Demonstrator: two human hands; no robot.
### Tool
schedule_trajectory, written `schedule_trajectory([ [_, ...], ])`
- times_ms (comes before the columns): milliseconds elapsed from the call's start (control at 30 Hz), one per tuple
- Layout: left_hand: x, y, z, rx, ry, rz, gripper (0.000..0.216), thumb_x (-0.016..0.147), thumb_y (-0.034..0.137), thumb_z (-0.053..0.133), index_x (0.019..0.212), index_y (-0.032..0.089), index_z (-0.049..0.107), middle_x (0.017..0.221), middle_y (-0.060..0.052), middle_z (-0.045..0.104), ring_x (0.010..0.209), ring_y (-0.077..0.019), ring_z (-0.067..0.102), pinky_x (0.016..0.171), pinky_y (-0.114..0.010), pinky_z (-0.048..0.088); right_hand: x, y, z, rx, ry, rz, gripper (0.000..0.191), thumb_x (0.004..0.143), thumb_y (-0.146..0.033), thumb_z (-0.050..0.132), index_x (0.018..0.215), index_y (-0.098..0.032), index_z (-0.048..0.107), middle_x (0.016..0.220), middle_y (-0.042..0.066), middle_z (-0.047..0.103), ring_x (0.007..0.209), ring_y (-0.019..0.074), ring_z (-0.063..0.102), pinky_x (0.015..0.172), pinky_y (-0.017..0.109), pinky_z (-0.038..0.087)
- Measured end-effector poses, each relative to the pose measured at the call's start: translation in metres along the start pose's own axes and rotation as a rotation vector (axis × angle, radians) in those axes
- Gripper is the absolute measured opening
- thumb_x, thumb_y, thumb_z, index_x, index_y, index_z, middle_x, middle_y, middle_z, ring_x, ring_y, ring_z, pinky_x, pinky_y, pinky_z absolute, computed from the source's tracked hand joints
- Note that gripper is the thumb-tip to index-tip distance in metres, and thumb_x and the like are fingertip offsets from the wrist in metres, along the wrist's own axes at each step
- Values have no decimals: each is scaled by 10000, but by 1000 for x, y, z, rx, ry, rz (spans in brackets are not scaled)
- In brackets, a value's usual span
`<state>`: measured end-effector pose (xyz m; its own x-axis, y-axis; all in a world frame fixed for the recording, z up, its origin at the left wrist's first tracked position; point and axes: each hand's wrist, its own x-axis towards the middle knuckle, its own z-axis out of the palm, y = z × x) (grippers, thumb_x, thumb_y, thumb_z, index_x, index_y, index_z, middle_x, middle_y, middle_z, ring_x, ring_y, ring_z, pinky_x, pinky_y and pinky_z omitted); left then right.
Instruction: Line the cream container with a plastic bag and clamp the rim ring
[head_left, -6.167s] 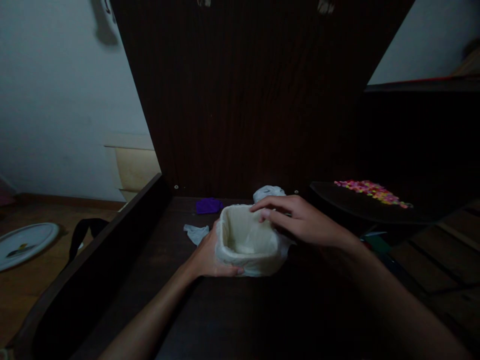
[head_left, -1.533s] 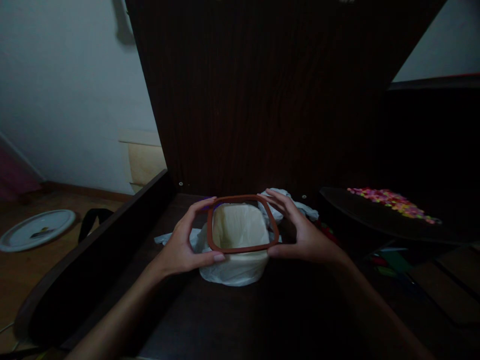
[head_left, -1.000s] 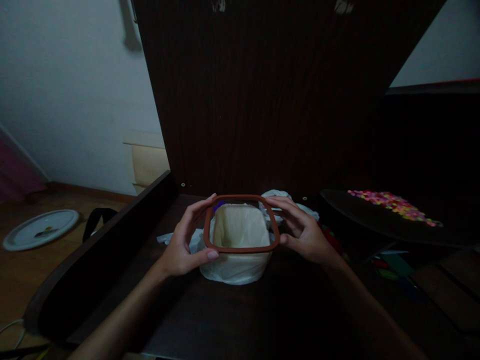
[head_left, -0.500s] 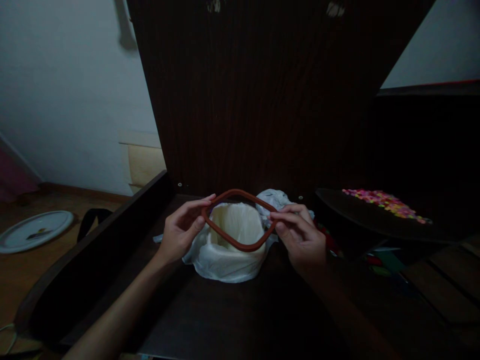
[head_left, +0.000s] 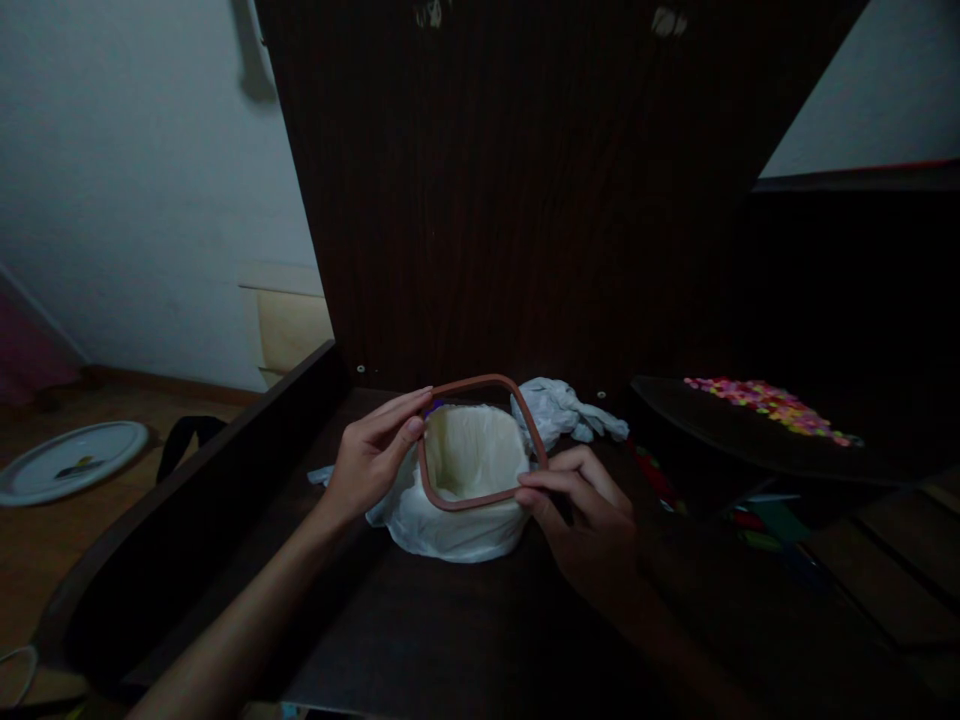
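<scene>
Between both hands is a brown, rounded-square ring (head_left: 474, 501), like the rim of a bin. My left hand (head_left: 371, 455) pinches its left corner between thumb and fingers. At its lower right corner, my right hand (head_left: 589, 510) has the ring between thumb and fingertips. Below and behind the ring stands a small bin lined with a whitish plastic bag (head_left: 454, 535), the bag folded down over its outside. The bin's opening shows through the ring. Whether the ring touches the bag I cannot tell.
A crumpled white plastic bag (head_left: 562, 408) lies behind the bin on the dark wooden surface (head_left: 405, 640). On the right, a dark curved shelf (head_left: 690, 420) carries many small colourful pieces (head_left: 772, 408). At left, a raised side board (head_left: 202, 500) borders the surface; a white round lid (head_left: 112, 445) lies on the floor.
The ring has turned, from a diamond-like angle to nearly square with the bin. My right hand has shifted left and down with its corner; my left hand has moved slightly right.
</scene>
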<state>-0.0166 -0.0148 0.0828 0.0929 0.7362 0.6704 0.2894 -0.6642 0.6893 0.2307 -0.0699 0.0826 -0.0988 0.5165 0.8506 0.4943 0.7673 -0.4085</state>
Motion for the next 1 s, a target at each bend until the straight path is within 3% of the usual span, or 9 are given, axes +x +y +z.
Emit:
schedule_trajectory([
  [67,0,-1,-3,3,-78,24,458,932,503,630,1299,236,685,1382,-116,653,1298,-311,594,1130,-521,442,-2,-1,3,-16,11,5,18,894,-211,714,886,-219,727,747,-5,586,643,131,593,539,239,481],
  [200,-1,-1,-11,1,-265,120,899,725,723,730,1463,253,525,1508,-148,522,1379,-394,479,1154,-603,361,-3,-4,7,-36,10,21,39,897,-222,712,864,-205,725,731,-10,578,594,112,564,493,219,451],
  [333,-2,1,-11,101,-363,120,1120,609,695,829,1540,267,375,1539,-155,447,1388,-407,438,1150,-612,355,-6,-7,8,-54,-5,45,59,895,-240,714,854,-200,731,727,-8,576,583,113,565,495,221,458],
  [500,-4,3,-7,161,-379,51,1060,633,609,853,1511,252,377,1474,-152,487,1344,-382,481,1131,-585,395,-10,-9,9,-51,-20,67,55,904,-234,702,885,-197,737,736,-6,582,614,113,588,532,213,482],
  [767,-5,0,-6,171,-408,66,970,693,603,806,1493,246,390,1498,-148,483,1369,-379,461,1153,-578,376,-8,-1,-3,20,-141,66,130,930,-157,626,969,-213,737,793,4,602,699,128,616,627,238,508],
  [900,-5,-1,-6,162,-428,64,951,696,589,809,1485,241,406,1535,-160,452,1401,-388,437,1162,-590,360,3,17,-10,19,-133,90,153,921,-202,628,1054,-223,701,982,54,633,937,196,644,829,338,537],
  [1000,-5,-3,-6,154,-429,68,936,696,567,818,1481,252,418,1548,-164,441,1414,-399,427,1167,-605,346,13,31,-14,48,-262,128,323,905,-319,667,1215,-234,642,1245,109,606,1194,263,588,1005,433,490],
])
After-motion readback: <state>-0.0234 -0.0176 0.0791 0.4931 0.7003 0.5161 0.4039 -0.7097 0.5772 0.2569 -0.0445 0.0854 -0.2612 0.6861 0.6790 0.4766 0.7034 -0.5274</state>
